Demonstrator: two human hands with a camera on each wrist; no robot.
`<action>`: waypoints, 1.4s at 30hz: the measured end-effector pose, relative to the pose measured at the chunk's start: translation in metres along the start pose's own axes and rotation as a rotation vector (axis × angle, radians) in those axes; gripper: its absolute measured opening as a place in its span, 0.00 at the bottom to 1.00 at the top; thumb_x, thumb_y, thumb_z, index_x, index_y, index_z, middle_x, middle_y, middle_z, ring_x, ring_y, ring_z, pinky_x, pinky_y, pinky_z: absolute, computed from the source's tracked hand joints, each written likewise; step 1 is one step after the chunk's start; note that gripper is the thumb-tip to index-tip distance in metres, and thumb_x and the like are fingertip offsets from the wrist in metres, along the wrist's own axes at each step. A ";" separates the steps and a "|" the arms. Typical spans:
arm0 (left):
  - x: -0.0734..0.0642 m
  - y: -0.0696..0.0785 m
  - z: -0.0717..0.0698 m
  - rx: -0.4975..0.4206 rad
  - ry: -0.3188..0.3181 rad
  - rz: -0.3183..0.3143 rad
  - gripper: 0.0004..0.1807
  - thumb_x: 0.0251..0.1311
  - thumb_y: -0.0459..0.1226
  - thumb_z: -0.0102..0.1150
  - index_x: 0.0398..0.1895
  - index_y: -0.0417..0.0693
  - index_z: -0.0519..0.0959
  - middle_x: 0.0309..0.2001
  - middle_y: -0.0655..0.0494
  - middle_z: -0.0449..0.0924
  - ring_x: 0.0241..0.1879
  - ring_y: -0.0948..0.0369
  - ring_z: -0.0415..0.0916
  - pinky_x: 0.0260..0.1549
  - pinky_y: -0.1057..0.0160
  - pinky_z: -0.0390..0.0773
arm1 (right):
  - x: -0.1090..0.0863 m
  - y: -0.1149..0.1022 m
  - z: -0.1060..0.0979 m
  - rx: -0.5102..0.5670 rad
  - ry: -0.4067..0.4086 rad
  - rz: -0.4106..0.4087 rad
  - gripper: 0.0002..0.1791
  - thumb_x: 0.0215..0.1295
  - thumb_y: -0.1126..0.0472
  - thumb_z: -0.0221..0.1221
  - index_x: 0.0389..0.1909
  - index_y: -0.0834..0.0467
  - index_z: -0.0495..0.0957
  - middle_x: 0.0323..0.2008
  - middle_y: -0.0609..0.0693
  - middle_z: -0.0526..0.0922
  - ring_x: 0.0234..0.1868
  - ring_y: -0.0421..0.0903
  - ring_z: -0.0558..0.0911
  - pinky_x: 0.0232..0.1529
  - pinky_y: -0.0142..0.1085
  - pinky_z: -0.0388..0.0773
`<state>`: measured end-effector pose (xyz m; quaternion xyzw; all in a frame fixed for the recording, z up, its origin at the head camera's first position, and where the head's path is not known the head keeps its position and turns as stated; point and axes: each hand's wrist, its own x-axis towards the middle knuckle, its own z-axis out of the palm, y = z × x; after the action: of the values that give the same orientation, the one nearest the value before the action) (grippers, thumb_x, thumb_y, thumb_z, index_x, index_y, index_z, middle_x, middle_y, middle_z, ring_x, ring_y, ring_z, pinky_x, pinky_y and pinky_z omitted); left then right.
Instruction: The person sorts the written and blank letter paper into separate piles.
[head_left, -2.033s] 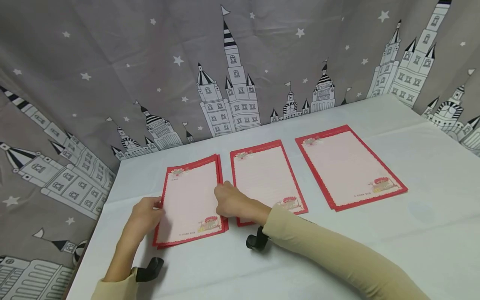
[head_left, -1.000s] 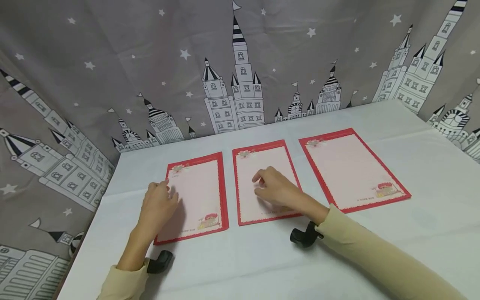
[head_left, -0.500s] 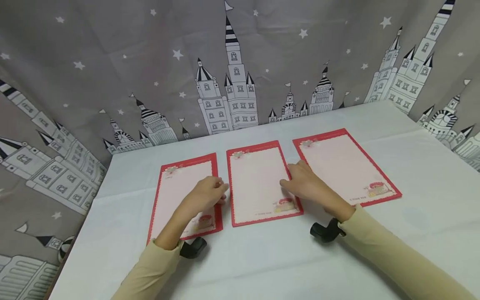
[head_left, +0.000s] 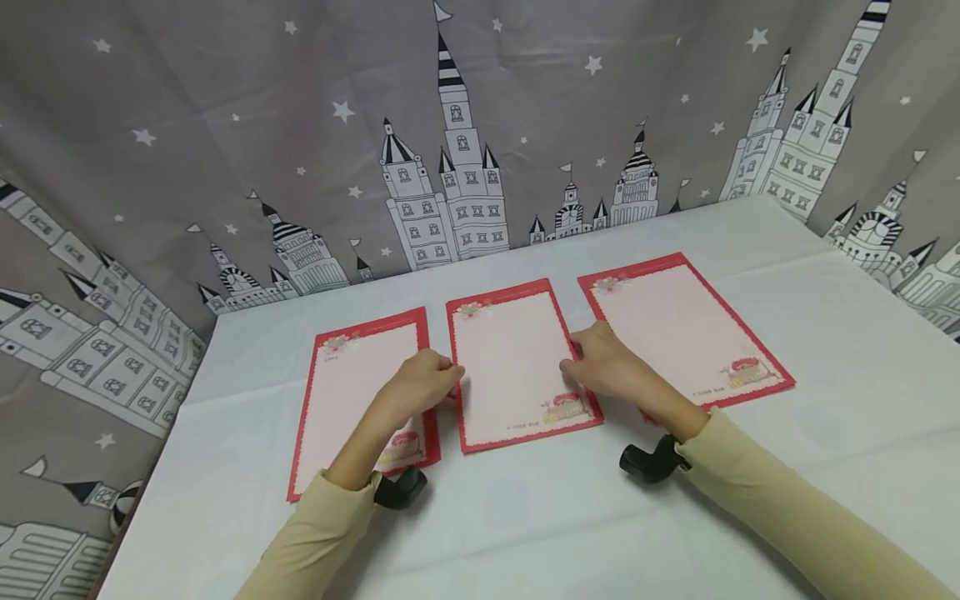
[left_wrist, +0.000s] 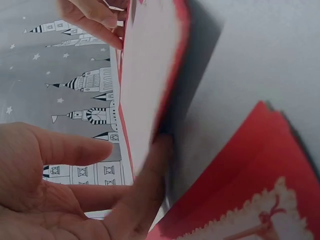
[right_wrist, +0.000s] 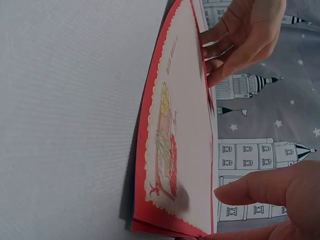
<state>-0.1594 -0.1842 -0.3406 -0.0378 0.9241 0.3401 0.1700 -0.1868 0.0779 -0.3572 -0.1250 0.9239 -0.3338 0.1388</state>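
Observation:
The middle stack of red-bordered letter paper [head_left: 517,358] has a pale pink writing area and a small coloured drawing in one corner. At its left edge is my left hand [head_left: 420,385], fingers against the side and thumb by the rim. My right hand [head_left: 611,360] touches the opposite edge. In the left wrist view, the left thumb stands apart from the fingers [left_wrist: 150,185] that meet the paper [left_wrist: 150,85]. The right wrist view has the right thumb [right_wrist: 250,187] also held away from the sheet, with that hand's fingers mostly out of frame.
A matching stack of letter paper [head_left: 356,383] lies on the left, partly under my left forearm. Another red-bordered stack [head_left: 675,325] lies on the right. All rest on a white cloth-covered table [head_left: 525,517], before a grey castle-print curtain [head_left: 300,125].
Both hands have left the left stack. The left hand has moved right to the middle stack's left edge, and the right hand has shifted right to its right edge. The left stack's sheets look more even.

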 end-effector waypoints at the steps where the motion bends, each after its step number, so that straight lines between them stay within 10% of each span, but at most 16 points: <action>1: 0.000 0.000 0.001 0.000 0.002 -0.003 0.18 0.76 0.41 0.53 0.27 0.40 0.78 0.25 0.47 0.78 0.30 0.57 0.80 0.33 0.61 0.71 | 0.000 0.000 0.000 0.002 0.000 0.002 0.29 0.66 0.65 0.60 0.63 0.80 0.71 0.54 0.70 0.71 0.53 0.58 0.70 0.48 0.46 0.76; 7: -0.003 0.002 0.003 0.002 0.021 -0.016 0.14 0.75 0.40 0.55 0.39 0.37 0.83 0.28 0.48 0.80 0.30 0.56 0.80 0.31 0.62 0.72 | -0.001 -0.001 0.001 0.011 0.003 0.010 0.33 0.67 0.65 0.60 0.68 0.80 0.68 0.59 0.72 0.70 0.56 0.59 0.70 0.54 0.50 0.76; 19: -0.008 0.008 0.009 0.131 0.098 0.080 0.18 0.72 0.37 0.57 0.22 0.41 0.72 0.19 0.50 0.68 0.18 0.60 0.62 0.22 0.67 0.67 | -0.004 -0.006 0.006 -0.021 0.071 -0.015 0.30 0.65 0.67 0.60 0.66 0.79 0.71 0.59 0.72 0.70 0.60 0.61 0.69 0.57 0.51 0.75; 24: -0.008 0.007 0.009 0.059 0.112 0.045 0.16 0.72 0.36 0.60 0.53 0.30 0.82 0.29 0.45 0.79 0.22 0.59 0.68 0.25 0.67 0.73 | -0.006 -0.004 0.007 0.100 0.102 -0.029 0.28 0.67 0.70 0.60 0.67 0.77 0.72 0.49 0.66 0.76 0.41 0.52 0.75 0.34 0.37 0.76; 30: -0.010 0.005 0.010 0.055 0.089 0.042 0.35 0.69 0.33 0.63 0.76 0.31 0.65 0.65 0.35 0.77 0.56 0.46 0.79 0.50 0.52 0.85 | -0.005 -0.003 0.006 0.164 0.094 -0.020 0.29 0.67 0.72 0.59 0.69 0.75 0.69 0.45 0.62 0.79 0.37 0.49 0.75 0.32 0.32 0.74; 42: -0.017 0.008 0.016 0.018 0.113 0.120 0.39 0.66 0.31 0.67 0.78 0.33 0.63 0.50 0.42 0.80 0.45 0.51 0.77 0.41 0.59 0.84 | -0.010 0.007 -0.004 0.185 0.100 -0.053 0.33 0.67 0.72 0.58 0.73 0.71 0.66 0.49 0.64 0.80 0.43 0.53 0.78 0.39 0.36 0.77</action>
<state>-0.1406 -0.1682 -0.3412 0.0000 0.9358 0.3388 0.0972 -0.1801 0.0885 -0.3569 -0.1192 0.8913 -0.4271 0.0946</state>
